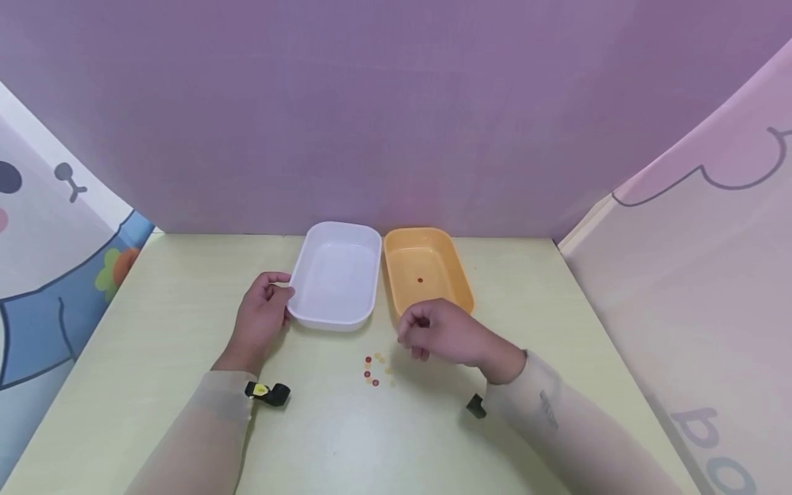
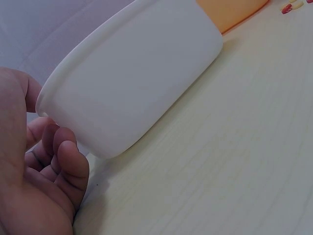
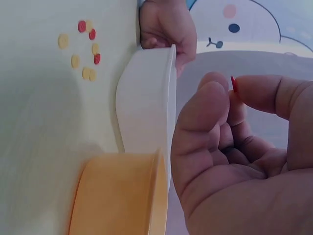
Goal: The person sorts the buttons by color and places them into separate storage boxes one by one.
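Note:
At the left side of a white plastic tray [image 1: 335, 278], my left hand [image 1: 260, 317] holds its rim between thumb and fingers, the remaining fingers curled below. My right hand [image 1: 442, 333] is raised over the near edge of an orange tray [image 1: 425, 256]. Between its thumb and index fingertip it pinches a small red disc [image 3: 234, 84], seen edge-on in the right wrist view. Another red disc [image 1: 420, 280] lies on the orange tray's floor. In front of the trays, several loose red discs [image 1: 375, 382] and yellow discs [image 3: 63, 40] are scattered on the table.
Both trays stand side by side near the back of the pale wood-grain table [image 1: 346, 447]. A purple panel [image 1: 371, 117] rises behind them. Printed panels with cartoon figures flank the table left [image 1: 56, 240] and right [image 1: 693, 275].

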`<move>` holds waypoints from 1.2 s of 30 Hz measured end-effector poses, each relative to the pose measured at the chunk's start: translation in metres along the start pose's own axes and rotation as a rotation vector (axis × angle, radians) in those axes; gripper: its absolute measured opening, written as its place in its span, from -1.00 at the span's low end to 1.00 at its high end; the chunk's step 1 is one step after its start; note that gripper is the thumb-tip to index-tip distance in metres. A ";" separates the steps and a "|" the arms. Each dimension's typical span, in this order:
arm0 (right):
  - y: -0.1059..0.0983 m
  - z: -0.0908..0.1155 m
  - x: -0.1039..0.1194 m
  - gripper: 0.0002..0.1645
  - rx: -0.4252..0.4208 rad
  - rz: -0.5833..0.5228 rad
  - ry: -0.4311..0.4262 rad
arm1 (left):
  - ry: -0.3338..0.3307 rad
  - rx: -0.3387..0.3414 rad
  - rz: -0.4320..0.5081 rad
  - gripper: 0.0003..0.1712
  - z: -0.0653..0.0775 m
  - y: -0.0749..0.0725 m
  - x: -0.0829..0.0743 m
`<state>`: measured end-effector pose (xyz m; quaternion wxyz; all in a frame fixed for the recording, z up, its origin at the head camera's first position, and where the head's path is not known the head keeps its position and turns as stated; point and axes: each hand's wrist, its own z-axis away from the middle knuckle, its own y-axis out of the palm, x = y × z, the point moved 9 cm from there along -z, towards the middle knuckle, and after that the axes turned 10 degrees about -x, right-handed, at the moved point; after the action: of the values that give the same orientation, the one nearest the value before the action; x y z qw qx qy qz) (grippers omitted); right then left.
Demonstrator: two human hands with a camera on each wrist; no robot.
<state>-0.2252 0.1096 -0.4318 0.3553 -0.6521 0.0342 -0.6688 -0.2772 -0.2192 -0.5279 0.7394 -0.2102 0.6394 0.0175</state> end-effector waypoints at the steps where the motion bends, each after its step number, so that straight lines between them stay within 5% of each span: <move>1: -0.002 -0.002 0.000 -0.81 -0.005 -0.008 0.005 | 0.000 -0.001 0.000 -0.58 0.000 0.000 0.000; 13: -0.021 -0.025 -0.005 -0.83 -0.033 -0.050 0.072 | -0.005 -0.005 0.014 -0.59 0.001 0.000 -0.002; 36: -0.095 -0.086 -0.033 -0.80 -0.120 -0.237 0.251 | -0.012 -0.009 -0.007 -0.59 0.000 0.000 -0.004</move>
<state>-0.3465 0.1614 -0.4238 0.2275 -0.5832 0.0409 -0.7788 -0.2780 -0.2188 -0.5241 0.7422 -0.2155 0.6343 0.0189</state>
